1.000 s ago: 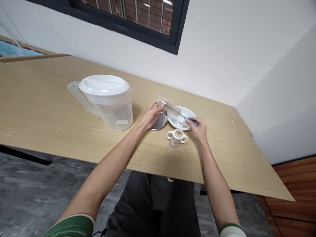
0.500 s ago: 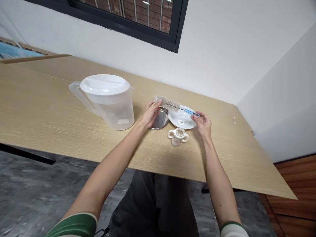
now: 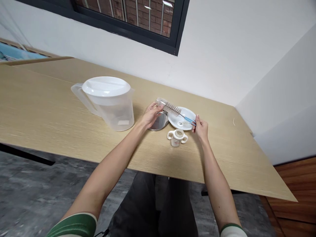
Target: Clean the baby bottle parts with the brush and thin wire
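Observation:
In the head view, my right hand (image 3: 201,128) grips the blue handle of a bottle brush (image 3: 174,109). The pale bristles point left, above the plate. My left hand (image 3: 151,114) is closed around a small clear plastic cap (image 3: 161,101), and the brush tip is at or just inside its opening. Under the hands are a round metal tray (image 3: 159,122) and a white plate (image 3: 176,123) with a small pale piece in it. A baby bottle (image 3: 175,142) with two white handles stands upright, without a lid, nearer to me.
A big translucent pitcher (image 3: 115,113) with a white lid stands left of my left hand. A thin whitish strip (image 3: 233,121) lies on the wooden table (image 3: 242,164) at the right. Behind the table is a white wall with a dark-framed window (image 3: 170,44).
My right hand has closed more firmly around the brush handle and come slightly down and left. The brush tilts more, its handle end lower. My left hand keeps the cap.

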Demonstrator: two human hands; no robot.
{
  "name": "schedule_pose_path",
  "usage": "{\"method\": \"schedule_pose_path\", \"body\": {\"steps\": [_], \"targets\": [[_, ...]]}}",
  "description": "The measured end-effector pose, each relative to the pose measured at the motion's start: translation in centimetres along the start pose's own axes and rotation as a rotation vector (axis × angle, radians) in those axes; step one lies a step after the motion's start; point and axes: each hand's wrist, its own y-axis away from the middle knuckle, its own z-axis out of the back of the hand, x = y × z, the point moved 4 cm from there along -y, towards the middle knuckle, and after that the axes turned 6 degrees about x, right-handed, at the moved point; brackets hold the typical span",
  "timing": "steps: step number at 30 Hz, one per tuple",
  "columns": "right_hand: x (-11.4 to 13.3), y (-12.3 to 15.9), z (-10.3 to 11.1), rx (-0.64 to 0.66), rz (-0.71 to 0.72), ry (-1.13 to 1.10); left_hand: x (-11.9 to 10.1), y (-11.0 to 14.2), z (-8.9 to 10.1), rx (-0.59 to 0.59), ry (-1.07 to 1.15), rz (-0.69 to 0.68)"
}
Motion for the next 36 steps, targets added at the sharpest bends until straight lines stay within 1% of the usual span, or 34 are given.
{"method": "schedule_pose_path", "body": {"steps": [5,7,9,13,15,17,19,21,24,26,28,33,36], "targets": [[0.6,-0.2,0.1,0.002,0.090,-0.125,0.2,-0.2,0.6,-0.103,-0.001,0.007],[0.9,-0.3,0.3,-0.008,0.139,-0.128,0.3,-0.3,1.0,-0.125,0.020,0.027],[1.0,-0.3,0.5,-0.017,0.158,-0.107,0.5,-0.5,1.2,-0.128,0.043,0.055],[1.0,-0.1,0.7,-0.011,0.121,-0.084,0.8,-0.4,1.2,-0.085,0.084,0.106],[1.0,-0.1,0.7,0.007,0.109,-0.098,0.8,-0.3,1.0,-0.044,0.091,0.103],[1.0,-0.1,0.6,0.043,0.091,-0.110,0.5,-0.2,0.7,-0.018,0.084,0.071],[0.8,-0.2,0.6,0.068,0.063,-0.119,0.3,-0.1,0.6,-0.020,0.065,0.029],[0.7,-0.3,0.7,0.042,0.048,-0.137,0.2,-0.2,0.6,-0.045,0.047,0.006],[0.6,-0.5,0.9,-0.013,0.083,-0.164,0.3,-0.4,0.9,-0.083,0.036,0.016],[0.7,-0.5,0.7,0.001,0.105,-0.156,0.5,-0.5,1.2,-0.103,0.036,0.027],[0.6,-0.5,0.5,0.024,0.090,-0.138,0.5,-0.6,1.5,-0.110,0.032,0.036],[0.6,0.0,0.3,0.045,0.059,-0.048,0.4,-0.4,1.4,-0.046,0.013,0.044],[0.3,0.1,0.0,0.059,0.006,-0.048,0.3,-0.4,1.2,-0.035,0.014,0.027]]}}
